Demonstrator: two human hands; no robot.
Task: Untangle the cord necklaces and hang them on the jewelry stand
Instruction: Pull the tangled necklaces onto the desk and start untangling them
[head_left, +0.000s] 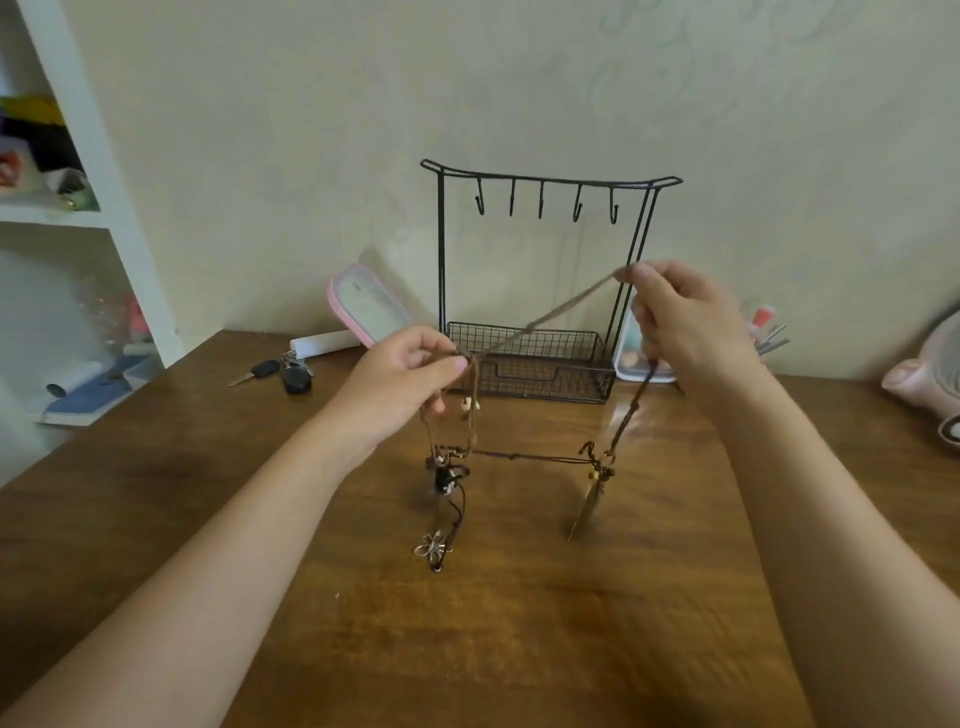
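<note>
A black wire jewelry stand (545, 182) with several bare hooks and a mesh basket base stands at the back of the wooden table (519, 623). In front of it I hold the tangled cord necklaces (535, 456) above the table. My left hand (410, 379) pinches a bunch of cords near small beads. My right hand (685, 327), raised higher, pinches a tan cord stretched taut between the two hands, and a dark cord hangs down from it. A flower pendant (430, 545) dangles lower left, and a long metal pendant (587, 506) hangs lower right.
Car keys (283, 374) and a white roll lie left of the stand, with a pink-rimmed case (369, 309) leaning on the wall. A clear container sits behind my right hand. A pink object (930, 374) is at the right edge. White shelves stand at left.
</note>
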